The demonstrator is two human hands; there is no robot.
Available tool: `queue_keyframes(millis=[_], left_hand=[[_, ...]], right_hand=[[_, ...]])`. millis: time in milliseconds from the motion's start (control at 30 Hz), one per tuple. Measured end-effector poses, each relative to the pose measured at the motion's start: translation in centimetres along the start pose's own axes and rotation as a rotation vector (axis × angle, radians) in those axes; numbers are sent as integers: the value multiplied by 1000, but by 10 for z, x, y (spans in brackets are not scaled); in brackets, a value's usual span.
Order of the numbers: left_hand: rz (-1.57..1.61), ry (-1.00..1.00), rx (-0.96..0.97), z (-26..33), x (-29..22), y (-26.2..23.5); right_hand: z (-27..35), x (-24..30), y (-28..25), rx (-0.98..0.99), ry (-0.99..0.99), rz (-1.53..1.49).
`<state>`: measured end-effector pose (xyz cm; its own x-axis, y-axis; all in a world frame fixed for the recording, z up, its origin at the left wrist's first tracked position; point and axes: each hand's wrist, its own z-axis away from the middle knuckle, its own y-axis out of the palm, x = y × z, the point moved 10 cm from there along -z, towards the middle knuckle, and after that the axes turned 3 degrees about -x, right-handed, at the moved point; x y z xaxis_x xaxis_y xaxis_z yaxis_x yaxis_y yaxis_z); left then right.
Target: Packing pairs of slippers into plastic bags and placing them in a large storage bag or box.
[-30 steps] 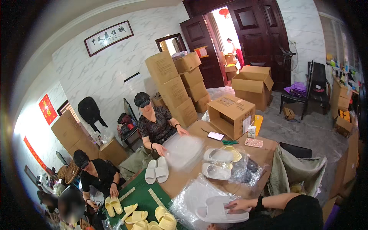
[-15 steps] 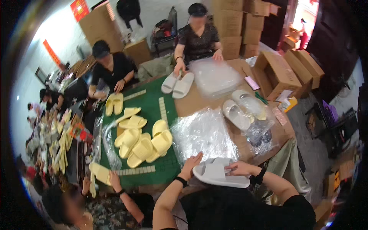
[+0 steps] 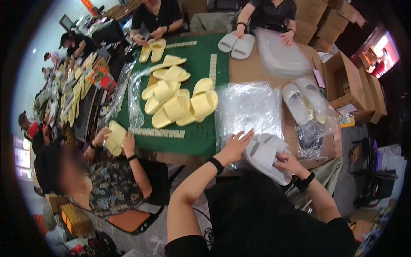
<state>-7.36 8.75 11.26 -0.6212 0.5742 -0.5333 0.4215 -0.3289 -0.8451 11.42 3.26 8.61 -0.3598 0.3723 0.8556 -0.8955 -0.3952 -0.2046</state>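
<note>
Now my head has tipped down from the room to the desk (image 3: 257,70). My left hand (image 3: 234,147) lies open on the white slippers (image 3: 266,156), my right hand (image 3: 290,163) grips them, at the near edge beside the plastic bags (image 3: 248,107).

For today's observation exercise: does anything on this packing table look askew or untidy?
Mostly orderly. The yellow slippers lie in a loose, overlapping heap on the green mat, not paired like the white pairs. The left hand and right hand hold white slippers.
</note>
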Motion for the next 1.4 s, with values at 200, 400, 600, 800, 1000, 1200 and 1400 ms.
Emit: queue_keyframes(millis=[200,400,600,800,1000,1200,1400], left_hand=[[64,67,23,-2,-37,3],[376,59,-44,15,-62,-8],[376,-177,-268,108,0,-56],[643,-770,-193,288,80,0],[983,-1140,-10,482,15,153],[2243,-1438,-61,497,-229,349],[2263,-255,-572,329,-297,251]], right_hand=[[-14,28,13,-139,-131,439],[-63,-12,17,-251,-407,503],[-98,-39,8,-183,-190,713],[-93,-40,10,-53,-237,693],[-100,-55,-4,3,-185,655],[-118,-63,-14,16,-131,782],[-124,-74,-13,44,-32,548]])
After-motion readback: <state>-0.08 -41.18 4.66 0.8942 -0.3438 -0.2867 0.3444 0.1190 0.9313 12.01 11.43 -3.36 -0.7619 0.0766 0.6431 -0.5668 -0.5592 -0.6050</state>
